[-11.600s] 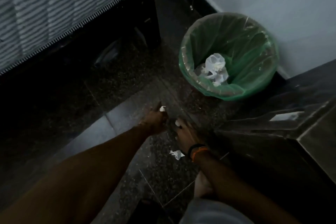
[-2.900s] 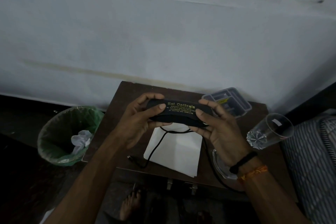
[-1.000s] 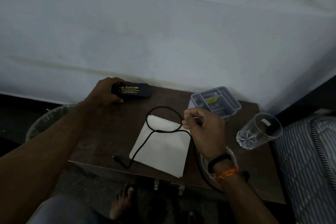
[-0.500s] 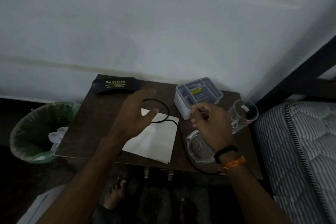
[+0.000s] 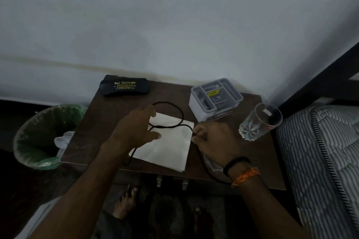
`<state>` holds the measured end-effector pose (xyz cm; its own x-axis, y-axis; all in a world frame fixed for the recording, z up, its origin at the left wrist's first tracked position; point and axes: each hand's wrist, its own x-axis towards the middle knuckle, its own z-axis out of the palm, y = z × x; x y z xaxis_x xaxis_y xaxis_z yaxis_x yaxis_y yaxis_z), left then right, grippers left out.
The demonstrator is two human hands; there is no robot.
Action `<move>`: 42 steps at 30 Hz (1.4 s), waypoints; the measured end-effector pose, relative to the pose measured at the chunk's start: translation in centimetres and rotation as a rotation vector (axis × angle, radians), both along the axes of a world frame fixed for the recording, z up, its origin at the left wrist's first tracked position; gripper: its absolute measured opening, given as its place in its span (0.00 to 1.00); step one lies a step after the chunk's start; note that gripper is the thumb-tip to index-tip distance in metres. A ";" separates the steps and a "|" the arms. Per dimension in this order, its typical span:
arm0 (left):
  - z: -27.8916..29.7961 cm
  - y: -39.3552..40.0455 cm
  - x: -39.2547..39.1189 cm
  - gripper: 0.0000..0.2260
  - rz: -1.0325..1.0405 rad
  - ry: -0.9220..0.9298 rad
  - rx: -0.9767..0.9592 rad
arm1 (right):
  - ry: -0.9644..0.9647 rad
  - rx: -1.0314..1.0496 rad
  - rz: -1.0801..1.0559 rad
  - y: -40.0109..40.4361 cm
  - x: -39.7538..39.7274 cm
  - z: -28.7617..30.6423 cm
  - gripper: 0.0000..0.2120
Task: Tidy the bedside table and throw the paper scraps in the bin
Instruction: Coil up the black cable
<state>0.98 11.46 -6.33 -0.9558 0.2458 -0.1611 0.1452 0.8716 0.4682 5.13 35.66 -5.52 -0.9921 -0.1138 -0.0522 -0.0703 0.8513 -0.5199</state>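
I see my right hand [image 5: 211,141] at the right edge of the white paper sheet [image 5: 165,147], fingers curled and pinching the black cable [image 5: 179,116] just where it leaves the sheet. My left hand [image 5: 136,132] hovers over the sheet's left part with fingers relaxed and spread, holding nothing; the cable's loop lies just beyond its fingertips and a length of cable passes under the palm toward the near edge of the table [image 5: 97,122]. The sheet lies flat in the middle of the dark wooden table, between my two hands. A black spectacle case [image 5: 124,86] with yellow lettering sits at the far left corner, well apart from both hands. A grey compartment box [image 5: 215,98] stands at the far right, with a clear drinking glass [image 5: 260,121] just to its right, near my right hand. On the floor left of the table stands the bin [image 5: 38,137] with a green liner, crumpled white paper [image 5: 63,140] inside it at the table's side.
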 end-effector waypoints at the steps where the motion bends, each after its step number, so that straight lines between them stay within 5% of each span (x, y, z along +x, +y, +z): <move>1: 0.1 -0.1 0.0 0.21 0.012 -0.001 -0.008 | 0.017 0.009 0.010 -0.5 -0.2 0.0 0.09; 4: 0.3 -0.6 -0.1 0.12 0.022 -0.018 0.005 | 0.097 0.020 0.036 -1.8 -0.6 -0.2 0.13; 9: 1.4 -0.8 0.0 0.10 0.059 -0.157 0.184 | 0.104 0.026 0.087 -3.2 -0.6 -0.9 0.21; 14: 2.5 -1.3 -0.1 0.10 0.195 -0.285 0.620 | 0.084 0.064 0.070 -4.0 -0.9 -1.2 0.24; 20: 3.8 -1.8 -0.1 0.12 0.282 -0.327 0.929 | 0.150 -0.001 0.010 -4.8 -1.1 -0.9 0.18; 26: 5.9 -3.2 -0.7 0.09 0.468 -0.469 1.484 | 0.223 0.026 -0.042 -5.1 -0.9 -0.8 0.11; 31: 6.9 -2.8 -0.1 0.09 0.359 -0.524 1.360 | 0.789 -0.080 -0.087 -7.0 -0.4 2.3 0.12; 36: 7.3 -2.2 0.6 0.09 0.111 -0.604 1.263 | 0.779 -0.002 0.150 -7.9 -1.0 2.1 0.18; 42: 7.7 -3.2 1.3 0.11 -0.045 -0.493 1.126 | 0.878 -0.137 -0.028 -6.6 -2.0 2.8 0.12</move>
<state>2.24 8.29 1.34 -0.8399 0.5124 -0.1789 -0.2403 -0.0555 0.9691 3.16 29.08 -2.74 -0.6704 -0.0380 0.7410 -0.4716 0.7928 -0.3860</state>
